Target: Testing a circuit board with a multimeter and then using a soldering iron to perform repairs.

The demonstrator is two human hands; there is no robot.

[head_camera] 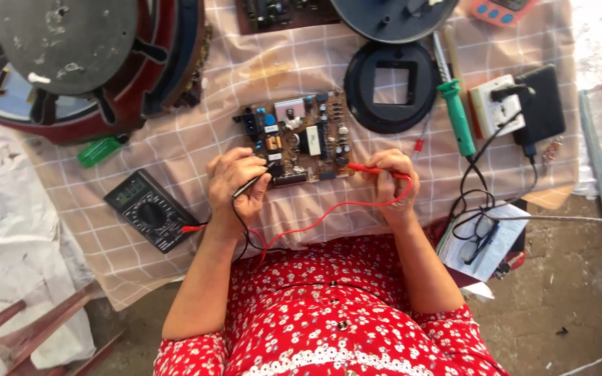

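Circuit board [299, 138] lies flat on the checked cloth [175, 153] over the desk, component side up, just ahead of both hands. Left hand [238, 182] is closed around the black probe [251, 185], tip angled toward the board's near left corner; whether the tip touches a contact cannot be told. Right hand [393, 179] is pinched on the red probe [371, 168], which lies nearly level with its tip at the board's near right edge. Both leads [301, 226] run back toward the body and on to the meter [149, 209], which rests on the cloth well left of the board. Judgement: steady readings call for resting the heels of both hands on the cloth, holding the tips steeply so each meets one point only, keeping fingers behind the probe guards, and leaving slack in the leads so they do not drag the board. The green-handled soldering iron [457, 115] lies to the right, apart.
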